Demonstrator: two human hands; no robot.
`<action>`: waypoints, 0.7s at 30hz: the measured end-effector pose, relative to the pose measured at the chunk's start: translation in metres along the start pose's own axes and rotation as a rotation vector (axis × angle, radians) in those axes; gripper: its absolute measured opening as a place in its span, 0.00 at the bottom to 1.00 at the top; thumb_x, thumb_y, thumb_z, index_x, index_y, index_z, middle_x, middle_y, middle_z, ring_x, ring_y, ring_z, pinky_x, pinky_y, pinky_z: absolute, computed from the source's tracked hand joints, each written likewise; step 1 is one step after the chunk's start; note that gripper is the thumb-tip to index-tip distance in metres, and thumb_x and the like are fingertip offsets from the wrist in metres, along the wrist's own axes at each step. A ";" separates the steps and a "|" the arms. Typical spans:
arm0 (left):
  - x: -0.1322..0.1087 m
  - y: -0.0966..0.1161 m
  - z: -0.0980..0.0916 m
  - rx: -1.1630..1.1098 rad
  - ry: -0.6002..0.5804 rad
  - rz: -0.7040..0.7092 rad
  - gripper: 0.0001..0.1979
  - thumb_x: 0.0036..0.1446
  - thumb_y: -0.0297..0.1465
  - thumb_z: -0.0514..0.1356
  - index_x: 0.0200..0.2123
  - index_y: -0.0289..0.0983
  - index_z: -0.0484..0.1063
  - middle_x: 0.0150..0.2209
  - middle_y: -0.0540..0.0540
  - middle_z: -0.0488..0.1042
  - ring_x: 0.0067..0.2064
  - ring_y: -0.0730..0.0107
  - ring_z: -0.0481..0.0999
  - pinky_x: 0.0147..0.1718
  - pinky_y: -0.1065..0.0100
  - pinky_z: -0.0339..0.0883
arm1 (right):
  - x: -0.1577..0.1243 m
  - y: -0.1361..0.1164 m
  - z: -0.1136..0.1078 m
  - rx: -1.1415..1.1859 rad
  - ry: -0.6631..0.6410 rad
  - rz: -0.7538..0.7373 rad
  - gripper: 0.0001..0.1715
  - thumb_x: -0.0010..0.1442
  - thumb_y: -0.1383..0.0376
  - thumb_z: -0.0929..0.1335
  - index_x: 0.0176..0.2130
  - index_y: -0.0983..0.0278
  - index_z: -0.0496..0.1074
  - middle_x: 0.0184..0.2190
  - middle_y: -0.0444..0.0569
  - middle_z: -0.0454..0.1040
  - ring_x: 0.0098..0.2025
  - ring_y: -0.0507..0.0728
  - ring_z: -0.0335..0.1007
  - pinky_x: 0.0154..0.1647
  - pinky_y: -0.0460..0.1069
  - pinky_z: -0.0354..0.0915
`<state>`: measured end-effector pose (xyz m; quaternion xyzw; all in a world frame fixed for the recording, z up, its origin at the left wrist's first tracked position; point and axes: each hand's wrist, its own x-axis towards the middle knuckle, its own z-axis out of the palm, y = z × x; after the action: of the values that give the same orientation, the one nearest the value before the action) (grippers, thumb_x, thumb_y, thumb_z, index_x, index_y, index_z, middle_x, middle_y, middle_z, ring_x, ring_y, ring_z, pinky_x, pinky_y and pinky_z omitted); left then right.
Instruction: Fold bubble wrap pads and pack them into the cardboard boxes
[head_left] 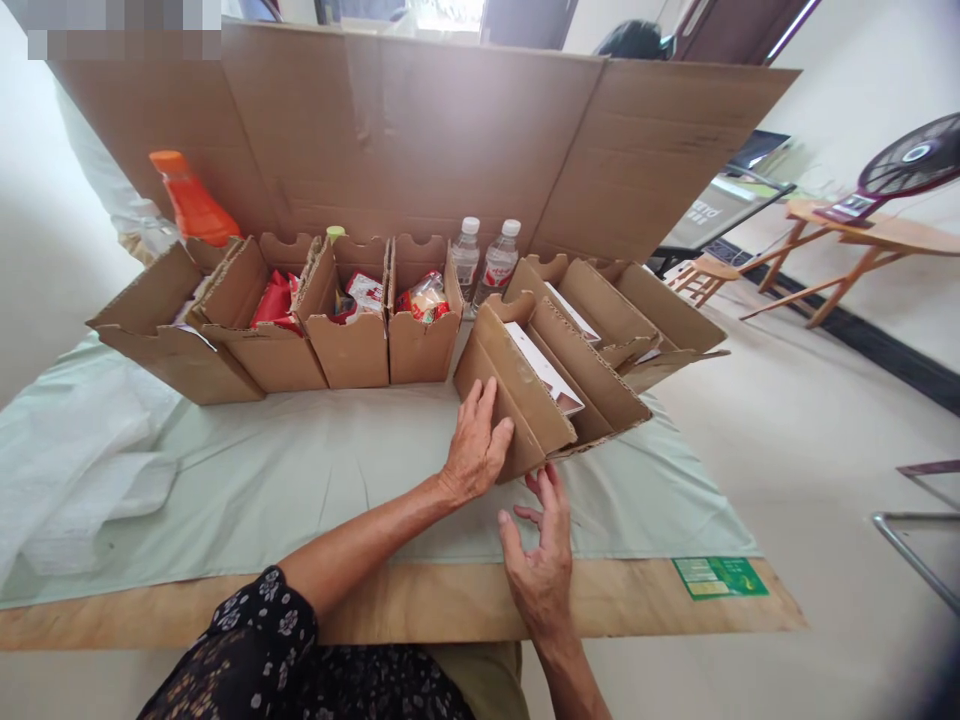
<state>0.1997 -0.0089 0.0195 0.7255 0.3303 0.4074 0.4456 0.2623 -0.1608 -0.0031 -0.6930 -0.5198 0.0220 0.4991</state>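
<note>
My left hand [476, 445] lies flat with fingers stretched against the front wall of a tilted cardboard box [517, 385] holding white packets. My right hand [541, 550] hovers open just below that box's front corner, fingers apart, holding nothing. To the left stands a row of open cardboard boxes [352, 350] with red and white snack packets inside. Two small water bottles [484, 255] stand behind the boxes. An orange bottle [191, 200] rises at the back left.
A pale green cloth [262, 480] covers a wooden board [420, 605]. A large cardboard sheet [420, 130] stands upright behind. More cardboard boxes [637, 310] sit to the right. A fan [907, 165] and wooden table [862, 235] stand at far right.
</note>
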 end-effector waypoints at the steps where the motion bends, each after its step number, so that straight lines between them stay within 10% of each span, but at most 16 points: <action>1: 0.002 -0.002 -0.002 -0.005 0.008 -0.002 0.33 0.69 0.40 0.49 0.73 0.35 0.52 0.75 0.35 0.52 0.77 0.53 0.48 0.75 0.49 0.41 | 0.003 0.000 0.000 -0.008 -0.014 -0.015 0.40 0.68 0.65 0.67 0.73 0.53 0.52 0.71 0.59 0.59 0.65 0.65 0.67 0.47 0.59 0.79; 15: 0.004 -0.053 -0.003 0.014 0.050 -0.102 0.32 0.68 0.45 0.51 0.70 0.37 0.59 0.71 0.35 0.63 0.72 0.50 0.61 0.72 0.44 0.50 | 0.121 0.039 0.045 -0.050 -0.279 -0.078 0.41 0.63 0.61 0.65 0.72 0.63 0.56 0.71 0.60 0.60 0.73 0.65 0.55 0.72 0.68 0.58; 21: -0.002 -0.059 -0.006 0.062 -0.009 -0.057 0.31 0.67 0.42 0.53 0.69 0.37 0.61 0.69 0.34 0.65 0.71 0.49 0.63 0.71 0.43 0.51 | 0.157 0.048 0.016 -0.027 -0.267 -0.155 0.31 0.61 0.62 0.66 0.62 0.62 0.70 0.66 0.58 0.69 0.68 0.65 0.65 0.68 0.65 0.64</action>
<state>0.1871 0.0141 -0.0334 0.7312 0.3610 0.3809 0.4359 0.3591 -0.0315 0.0314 -0.6484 -0.6336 0.0685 0.4164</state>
